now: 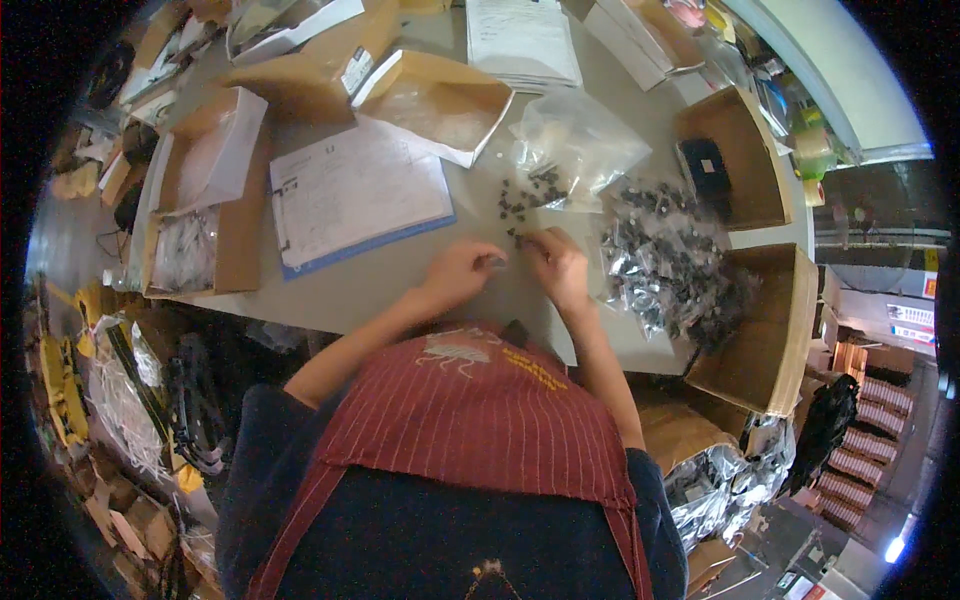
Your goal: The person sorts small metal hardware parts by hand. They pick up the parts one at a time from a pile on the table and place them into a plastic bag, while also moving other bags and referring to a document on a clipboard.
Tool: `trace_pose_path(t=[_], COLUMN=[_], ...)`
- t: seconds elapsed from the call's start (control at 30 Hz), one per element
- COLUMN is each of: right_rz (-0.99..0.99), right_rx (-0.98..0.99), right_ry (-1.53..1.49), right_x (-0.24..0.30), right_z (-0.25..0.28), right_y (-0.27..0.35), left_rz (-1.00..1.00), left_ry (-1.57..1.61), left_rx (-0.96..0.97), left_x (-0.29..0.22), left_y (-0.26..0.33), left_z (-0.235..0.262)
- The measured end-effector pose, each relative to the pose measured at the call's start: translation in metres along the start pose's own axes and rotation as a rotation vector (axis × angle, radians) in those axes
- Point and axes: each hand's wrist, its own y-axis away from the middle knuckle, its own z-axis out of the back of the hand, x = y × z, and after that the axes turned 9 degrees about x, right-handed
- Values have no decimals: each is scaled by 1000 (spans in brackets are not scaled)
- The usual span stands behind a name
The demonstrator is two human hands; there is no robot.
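Note:
My left hand [460, 270] rests on the grey table [400, 285], fingers curled around a small dark part. My right hand [558, 262] sits close beside it, fingertips pinching another small dark part from a loose scatter of small dark parts [522, 200]. Just beyond lies a clear plastic bag [575, 140] with more such parts spilling from its mouth. A heap of small silvery bags [665, 255] lies to the right of my right hand.
A clipboard with paper [355, 195] lies left of the hands. Open cardboard boxes [770, 320] stand at the right edge, others [210, 190] at the left and back. Paper sheets [520, 40] lie at the far side. Cables and clutter fill the floor at left.

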Motion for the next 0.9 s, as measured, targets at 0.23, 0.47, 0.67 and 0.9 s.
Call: trace_pose_path(t=[0.23, 0.47, 0.67, 0.9], right_rz=[173, -169, -21, 136], right_rx=[42, 12, 53, 23], right_ry=[-287, -161, 179, -302], right_x=[36, 10, 3, 41], right_z=[23, 2, -18, 14], right_y=[12, -5, -11, -6], left_rz=[-4, -66, -71, 54], left_ry=[607, 556, 394, 305], left_rx=[42, 122, -19, -51], left_x=[6, 4, 3, 18], left_y=[-7, -7, -3, -7], left_z=[-13, -3, -1, -11])
